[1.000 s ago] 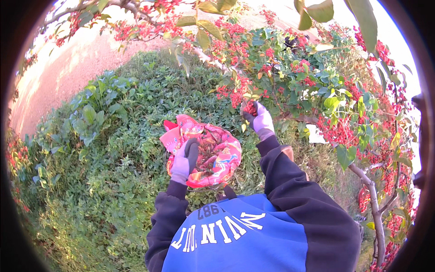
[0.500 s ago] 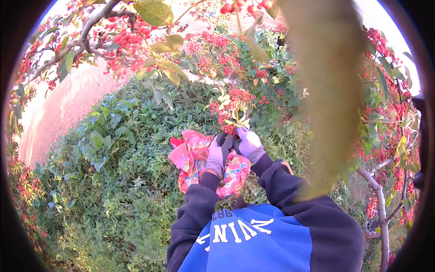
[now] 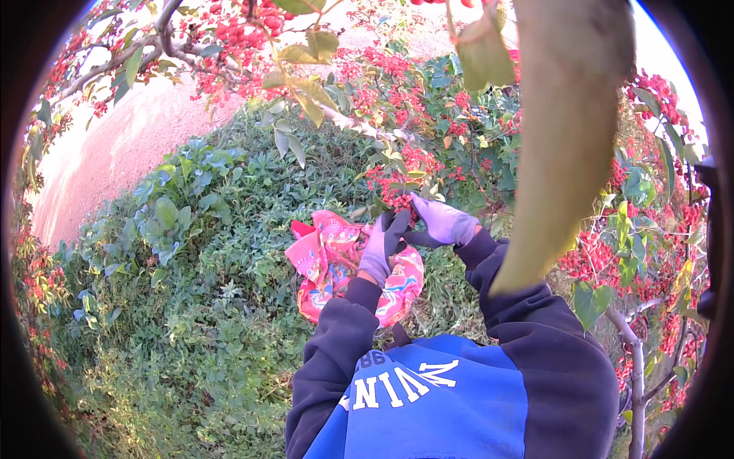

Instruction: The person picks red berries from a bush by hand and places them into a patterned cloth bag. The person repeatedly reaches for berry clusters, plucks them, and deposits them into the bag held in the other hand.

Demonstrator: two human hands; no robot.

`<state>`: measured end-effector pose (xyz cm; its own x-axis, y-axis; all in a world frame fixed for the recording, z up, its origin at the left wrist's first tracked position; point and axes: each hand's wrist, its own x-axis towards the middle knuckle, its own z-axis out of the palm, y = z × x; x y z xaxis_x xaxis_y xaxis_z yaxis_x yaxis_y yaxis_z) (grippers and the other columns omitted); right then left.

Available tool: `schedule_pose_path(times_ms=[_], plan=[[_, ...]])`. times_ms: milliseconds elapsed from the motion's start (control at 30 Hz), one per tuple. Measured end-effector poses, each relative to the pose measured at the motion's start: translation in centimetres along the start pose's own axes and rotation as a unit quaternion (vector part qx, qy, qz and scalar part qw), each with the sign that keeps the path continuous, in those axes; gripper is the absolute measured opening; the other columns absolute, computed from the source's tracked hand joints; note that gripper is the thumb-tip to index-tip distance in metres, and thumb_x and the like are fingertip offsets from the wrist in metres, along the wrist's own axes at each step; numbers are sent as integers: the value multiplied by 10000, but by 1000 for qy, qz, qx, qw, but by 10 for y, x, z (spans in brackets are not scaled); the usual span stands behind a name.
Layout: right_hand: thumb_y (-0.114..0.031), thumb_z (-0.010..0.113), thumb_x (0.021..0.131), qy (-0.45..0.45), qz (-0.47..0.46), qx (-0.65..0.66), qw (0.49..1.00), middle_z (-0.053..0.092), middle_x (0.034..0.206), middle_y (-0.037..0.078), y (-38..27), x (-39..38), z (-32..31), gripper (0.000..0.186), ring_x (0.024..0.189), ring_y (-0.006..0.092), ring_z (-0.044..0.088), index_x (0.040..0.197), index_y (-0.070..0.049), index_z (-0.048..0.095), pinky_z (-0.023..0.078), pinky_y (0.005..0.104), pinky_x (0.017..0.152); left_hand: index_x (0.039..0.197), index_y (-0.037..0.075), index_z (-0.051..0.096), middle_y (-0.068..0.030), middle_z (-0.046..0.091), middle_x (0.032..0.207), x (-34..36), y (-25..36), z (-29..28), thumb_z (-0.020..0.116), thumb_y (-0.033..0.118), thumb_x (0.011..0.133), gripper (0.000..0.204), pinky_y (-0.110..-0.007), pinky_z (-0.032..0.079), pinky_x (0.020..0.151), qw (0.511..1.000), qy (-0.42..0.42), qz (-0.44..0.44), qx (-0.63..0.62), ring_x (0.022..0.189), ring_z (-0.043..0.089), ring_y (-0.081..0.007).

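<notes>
My left hand (image 3: pixel 382 243), in a lilac and dark glove, is raised over the right side of a pink patterned cloth-lined container (image 3: pixel 315 291), its fingers curled beneath a red berry cluster (image 3: pixel 399 197). My right hand (image 3: pixel 437 223), gloved alike, meets it from the right, fingers closed around the lower part of that cluster. What exactly the left fingers grip is hidden. The container holds darker bits I cannot make out, partly hidden by my left hand.
Berry-laden branches (image 3: pixel 359 122) arch overhead and down the right, beside a bare limb (image 3: pixel 633 352). A big blurred leaf (image 3: pixel 558 153) hangs close in front at upper right. Dense green undergrowth (image 3: pixel 168 321) covers the ground, with reddish bare earth (image 3: pixel 107 176) at upper left.
My right hand has moved left and down from the higher berries to meet my left hand, which has shifted rightward and up. A large blurred leaf now fills the upper right foreground.
</notes>
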<state>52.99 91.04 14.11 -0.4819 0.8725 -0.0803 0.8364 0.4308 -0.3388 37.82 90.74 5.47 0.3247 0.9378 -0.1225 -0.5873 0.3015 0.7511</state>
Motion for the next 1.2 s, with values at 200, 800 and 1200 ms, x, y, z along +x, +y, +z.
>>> schedule_pose_path(times_ms=[200, 800, 1200], plan=[[-463, 665, 766, -58, -5, -100, 993, 617, 974, 239, -23, -9, -28, 846, 846, 361, 626, 1331, 60, 314, 497, 402, 738, 1146, 2, 541, -39, 614, 852, 3, -15, -5, 726, 233, 794, 460, -248, 469, 586, 998, 3, 2, -64, 693, 579, -126], [-237, 693, 758, 229, 173, 126, 950, 678, 813, 99, 107, 134, -31, 169, 727, 207, 634, 860, -102, 699, 482, 329, 715, 1182, -16, 458, -75, 598, 829, 11, -42, -52, 621, 98, 831, 403, -265, 470, 501, 992, 63, -29, -103, 608, 579, -146], [-277, 668, 773, 209, 73, 142, 965, 666, 789, 110, 139, 147, -9, 253, 759, 241, 628, 946, -94, 680, 480, 348, 727, 1161, -20, 531, -98, 623, 957, 17, -51, -59, 555, -78, 789, 378, -257, 501, 618, 991, 85, -44, -94, 742, 600, -151]])
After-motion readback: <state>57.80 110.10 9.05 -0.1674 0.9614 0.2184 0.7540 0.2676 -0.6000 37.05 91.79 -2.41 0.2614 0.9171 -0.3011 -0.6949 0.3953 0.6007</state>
